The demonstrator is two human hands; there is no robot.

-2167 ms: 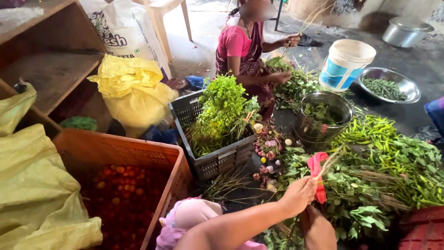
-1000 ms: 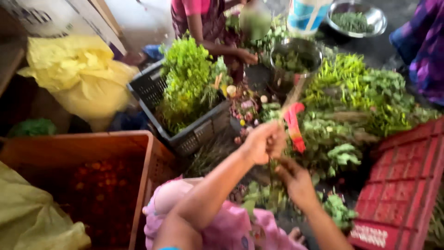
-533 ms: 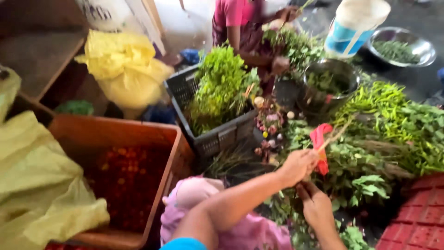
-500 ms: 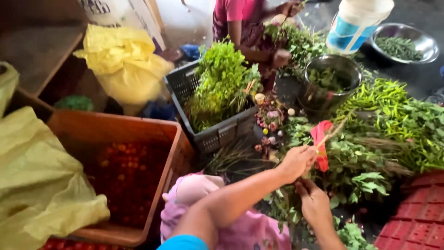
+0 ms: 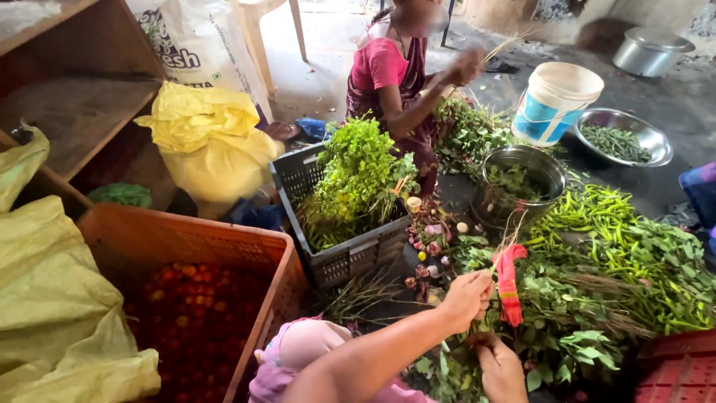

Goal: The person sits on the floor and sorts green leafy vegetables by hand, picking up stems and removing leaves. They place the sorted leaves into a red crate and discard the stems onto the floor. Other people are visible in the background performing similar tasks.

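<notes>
Greens point(image 5: 567, 328): soft, light, bruise easily; I'd grip the stems. Left hand point(image 5: 466, 297) pinches red band point(image 5: 509, 282) at three o'clock; right hand point(image 5: 501, 367) closed on stems.

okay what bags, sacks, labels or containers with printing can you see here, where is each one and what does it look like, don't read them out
Printed sack: top left, standing behind the yellow bags; tall, white, with dark lettering and a small green mark.
Bucket label: on the white bucket at upper right; blue band around its lower half.
Yellow bags: left of the grey crate; bulging, plain, no print visible.
No signs or screens.
</notes>
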